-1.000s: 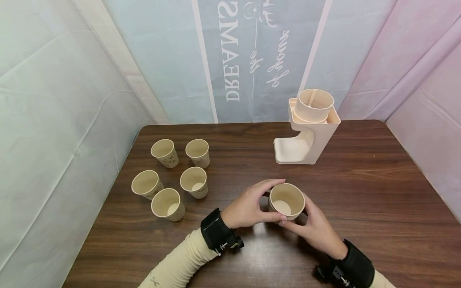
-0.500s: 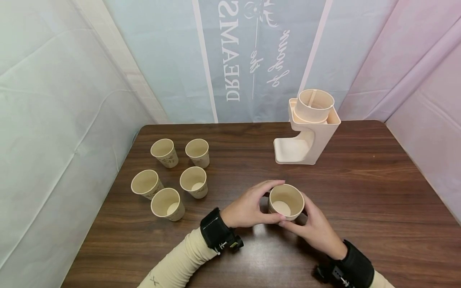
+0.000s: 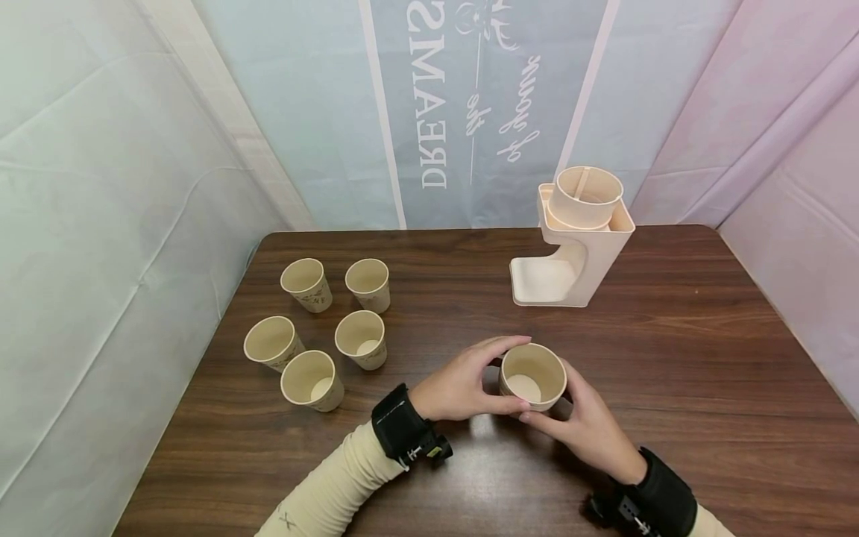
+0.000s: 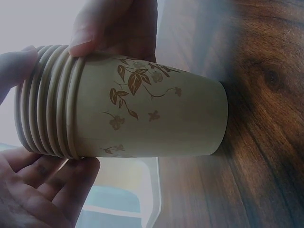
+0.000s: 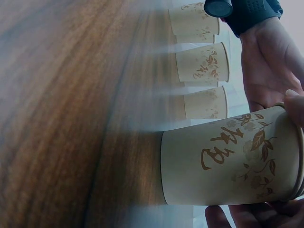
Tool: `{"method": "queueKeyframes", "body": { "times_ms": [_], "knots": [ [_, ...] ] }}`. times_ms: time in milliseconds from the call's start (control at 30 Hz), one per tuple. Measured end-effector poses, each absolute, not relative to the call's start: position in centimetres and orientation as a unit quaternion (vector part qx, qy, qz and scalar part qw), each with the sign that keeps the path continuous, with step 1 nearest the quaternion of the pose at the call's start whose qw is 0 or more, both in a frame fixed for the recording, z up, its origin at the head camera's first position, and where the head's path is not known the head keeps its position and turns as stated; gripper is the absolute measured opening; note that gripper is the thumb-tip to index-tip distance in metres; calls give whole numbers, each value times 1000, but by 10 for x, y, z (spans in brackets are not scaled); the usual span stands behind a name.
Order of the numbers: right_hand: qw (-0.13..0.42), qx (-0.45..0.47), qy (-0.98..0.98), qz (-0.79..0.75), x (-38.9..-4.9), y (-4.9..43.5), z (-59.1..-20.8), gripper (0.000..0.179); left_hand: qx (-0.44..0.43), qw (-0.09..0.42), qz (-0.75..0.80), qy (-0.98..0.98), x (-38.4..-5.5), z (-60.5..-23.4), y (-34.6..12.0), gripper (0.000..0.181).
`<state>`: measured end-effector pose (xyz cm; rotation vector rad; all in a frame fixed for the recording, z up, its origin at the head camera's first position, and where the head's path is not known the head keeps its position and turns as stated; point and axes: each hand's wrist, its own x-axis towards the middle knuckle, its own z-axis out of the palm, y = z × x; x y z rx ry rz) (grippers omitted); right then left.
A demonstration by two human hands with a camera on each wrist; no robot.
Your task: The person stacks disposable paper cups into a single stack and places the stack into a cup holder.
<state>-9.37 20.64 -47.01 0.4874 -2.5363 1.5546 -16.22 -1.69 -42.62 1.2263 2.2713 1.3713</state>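
Note:
A stack of nested beige paper cups [image 3: 533, 377] stands upright on the table at the middle right in the head view. In the left wrist view several rims lie close above one another, over a lower paper cup printed with brown leaves and flowers [image 4: 147, 109]. My left hand [image 3: 463, 384] grips the stack around its rims from the left. From the right, my right hand [image 3: 593, 425] holds it too, with its thumb beside the left thumb at the near side. The right wrist view shows brown lettering on the cup wall [image 5: 228, 159].
Several loose paper cups [image 3: 362, 341] stand upright in a group on the left of the brown wooden table [image 3: 705, 358]. A cream plastic dispenser-like stand [image 3: 590, 257] with a round holder [image 3: 584, 216] on top stands at the back right. Fabric sheets [image 3: 322, 112] hang behind the table.
The top rim of the stack has shifted very slightly left and down in the head view since a second ago. Both hands keep their grip almost unmoved.

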Motion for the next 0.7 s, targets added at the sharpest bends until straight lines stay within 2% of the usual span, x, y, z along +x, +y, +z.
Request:
{"method": "queueKeyframes", "body": {
  "times_ms": [333, 533, 700],
  "knots": [
    [53, 158, -840, 516, -93, 207, -469, 81, 395, 116, 502, 760, -161, -427, -18, 85],
    [59, 161, -839, 516, -94, 207, -470, 81, 384, 77, 527, 754, -162, -415, -28, 68],
    [58, 163, -836, 520, -94, 207, -471, 81, 381, 33, 517, 766, -157, -397, -50, 65]
  ]
}}
